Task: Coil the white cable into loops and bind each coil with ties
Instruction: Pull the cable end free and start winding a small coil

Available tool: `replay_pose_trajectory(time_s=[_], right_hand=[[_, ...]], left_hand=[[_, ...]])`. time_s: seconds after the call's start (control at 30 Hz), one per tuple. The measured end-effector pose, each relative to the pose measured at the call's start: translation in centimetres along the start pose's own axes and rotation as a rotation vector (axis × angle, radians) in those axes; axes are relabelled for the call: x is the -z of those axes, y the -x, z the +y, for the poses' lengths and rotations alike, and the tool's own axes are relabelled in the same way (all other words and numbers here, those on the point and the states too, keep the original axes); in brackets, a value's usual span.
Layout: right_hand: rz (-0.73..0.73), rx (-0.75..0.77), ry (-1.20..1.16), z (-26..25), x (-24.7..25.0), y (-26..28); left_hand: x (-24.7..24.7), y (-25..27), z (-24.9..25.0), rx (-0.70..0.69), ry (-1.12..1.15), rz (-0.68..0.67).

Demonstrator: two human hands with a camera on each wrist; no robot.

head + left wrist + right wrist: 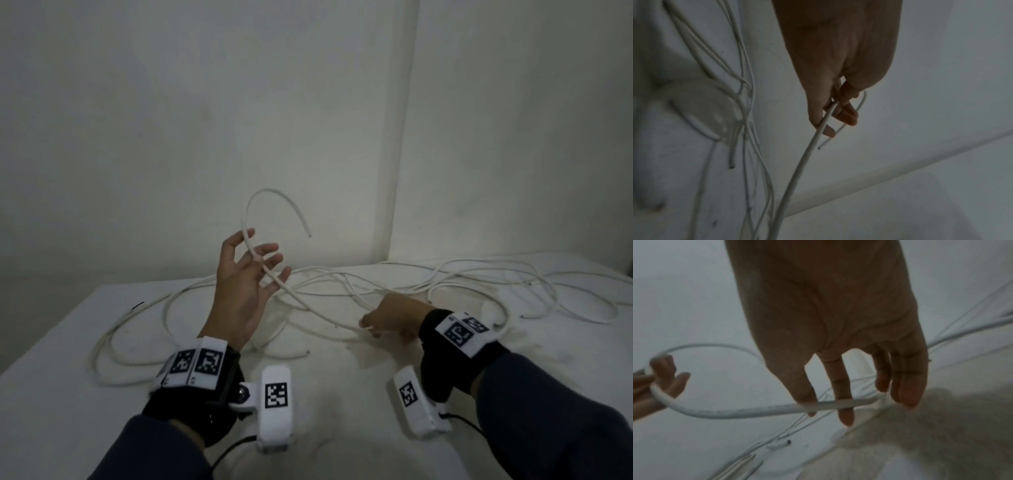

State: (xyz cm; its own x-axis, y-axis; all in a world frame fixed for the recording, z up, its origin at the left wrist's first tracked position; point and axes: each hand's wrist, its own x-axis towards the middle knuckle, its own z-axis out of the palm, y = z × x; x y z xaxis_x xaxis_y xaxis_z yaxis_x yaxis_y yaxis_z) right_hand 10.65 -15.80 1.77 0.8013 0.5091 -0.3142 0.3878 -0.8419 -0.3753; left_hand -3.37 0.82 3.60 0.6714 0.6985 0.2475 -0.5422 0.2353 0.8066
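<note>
The white cable (267, 189) lies in loose tangled loops across the white table (342, 394). My left hand (255, 260) is raised above the table and holds the cable between its fingers (846, 116). A short length arcs up from that hand to the free end (309, 235). From the left hand the cable (809, 151) runs down and right to my right hand (371, 327), which is low over the table. In the right wrist view the right hand (846, 417) has straight fingers and the cable (735, 413) crosses two of them. The left hand (666, 378) shows at that view's left edge.
More cable loops (479, 274) spread over the back and right of the table, with another cut end (308, 352) near the middle. A small black strip (138, 305) lies at the left. A white wall with a projecting corner (400, 171) stands directly behind.
</note>
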Motion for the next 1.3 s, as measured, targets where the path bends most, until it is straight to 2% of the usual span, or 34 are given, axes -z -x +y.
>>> replay_pose_trajectory(time_s=[0.07, 0.13, 0.17, 0.3, 0.33, 0.4, 0.5, 0.57, 0.67, 0.83, 0.93, 1.03, 1.07, 1.1, 1.17, 1.23, 1.3], right_hand=[[0.042, -0.047, -0.094, 0.1, -0.3, 0.8], [0.174, -0.058, -0.104, 0.2, -0.4, 1.4], [0.269, -0.051, -0.191, 0.2, -0.5, 1.8], [0.639, 0.05, -0.88, 0.1, -0.5, 3.7], [0.672, 0.098, -1.0, -0.1, -0.6, 4.1], [0.639, 0.187, -1.118, -0.5, -0.9, 4.9], [0.478, 0.236, -1.176, -1.0, -1.0, 6.1], [0.348, 0.273, -1.227, -1.1, -1.1, 7.4], [0.243, 0.324, -1.224, -0.9, -1.1, 8.4], [0.155, 0.258, -1.069, -0.5, -0.5, 8.3], [0.148, 0.277, -1.085, -0.4, -0.6, 8.4], [0.115, 0.312, -1.154, -0.6, -0.3, 8.7], [0.105, 0.328, -1.202, -0.7, 0.0, 8.8], [0.095, 0.343, -1.252, -0.9, 0.4, 8.8], [0.051, 0.387, -1.373, -1.6, 1.6, 9.2], [0.007, 0.415, -1.526, -2.7, 3.0, 9.7], [0.002, 0.363, -1.705, -3.6, 4.4, 10.2]], left_hand=[[0.1, 0.9, -0.8, 0.077, -0.023, 0.042], [0.5, 1.8, -1.5, 0.164, -0.035, 0.115], [0.8, 2.2, -1.9, 0.214, -0.042, 0.151], [1.5, 3.6, -2.6, 0.408, -0.022, 0.182], [1.2, 3.9, -2.5, 0.44, -0.024, 0.16], [0.2, 4.5, -2.0, 0.503, -0.047, 0.082], [-2.0, 5.6, -1.3, 0.625, -0.085, -0.081], [-3.3, 6.5, -1.1, 0.652, -0.206, -0.187], [-4.9, 8.1, -1.0, 0.652, -0.349, -0.319], [-5.8, 9.6, -1.1, 0.651, -0.377, -0.436], [-5.8, 9.7, -0.6, 0.632, -0.414, -0.458], [-5.3, 9.4, 0.8, 0.728, -0.304, -0.445], [-5.2, 9.3, 1.4, 0.72, -0.3, -0.444], [-5.0, 9.2, 2.1, 0.657, -0.376, -0.444], [-4.7, 8.9, 3.5, 0.441, -0.673, -0.429], [-3.9, 8.0, 4.3, 0.266, -0.891, -0.36], [-2.8, 6.8, 4.8, 0.176, -0.832, -0.18]])
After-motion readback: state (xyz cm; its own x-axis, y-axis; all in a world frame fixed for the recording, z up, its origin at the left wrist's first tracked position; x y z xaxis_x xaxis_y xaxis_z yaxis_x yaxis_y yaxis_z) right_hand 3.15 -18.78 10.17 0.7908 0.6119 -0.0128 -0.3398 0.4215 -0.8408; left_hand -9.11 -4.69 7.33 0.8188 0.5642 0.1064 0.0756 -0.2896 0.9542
